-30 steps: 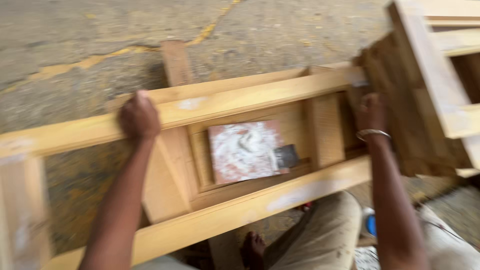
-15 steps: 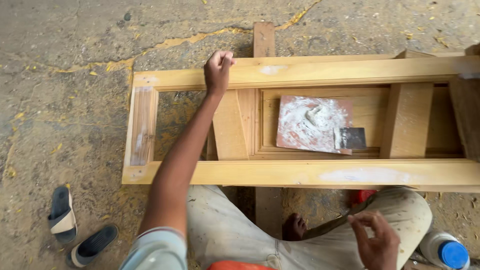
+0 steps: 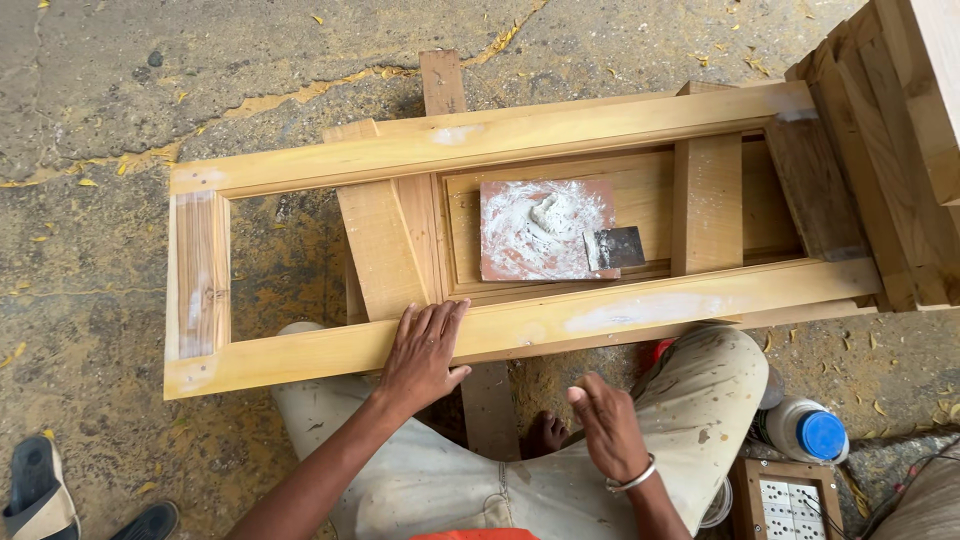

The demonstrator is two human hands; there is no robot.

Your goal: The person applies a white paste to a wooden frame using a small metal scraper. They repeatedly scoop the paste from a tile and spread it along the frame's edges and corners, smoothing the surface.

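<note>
Left hand flat, right hand loosely open.

Setting: an open-air carpentry yard, worked at ground level. The floor was rough, cracked concrete scattered with dry leaves. A pale unfinished wooden frame lay flat on timber offcuts, with more frames stacked at one side. A board smeared with white filler and a metal scraper rested inside the frame. A socket box and sandals lay nearby.

Cracked, stained concrete floor in daylight, strewn with small yellow leaves.
</note>
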